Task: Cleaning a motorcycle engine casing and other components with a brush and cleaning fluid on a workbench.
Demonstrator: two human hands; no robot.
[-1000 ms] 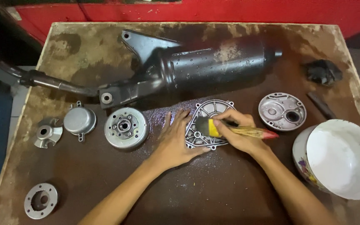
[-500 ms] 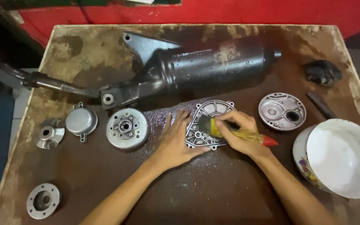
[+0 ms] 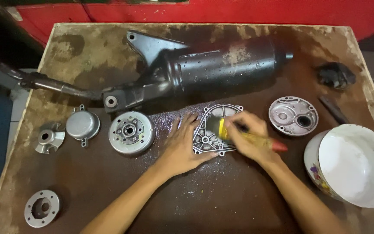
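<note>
Currently mid-scrub: left hand (image 3: 182, 149) lies flat, open, pinning the ribbed engine cover (image 3: 215, 129) at desk (image 3: 221, 203) centre, right hand (image 3: 247, 136) closed round a yellow-handled brush (image 3: 256, 139) over its 3 o'clock edge; next likely needs steady pinning, strokes between ribs.

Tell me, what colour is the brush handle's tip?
Red, on a yellowish handle of the brush held in the right hand; head view.
</note>
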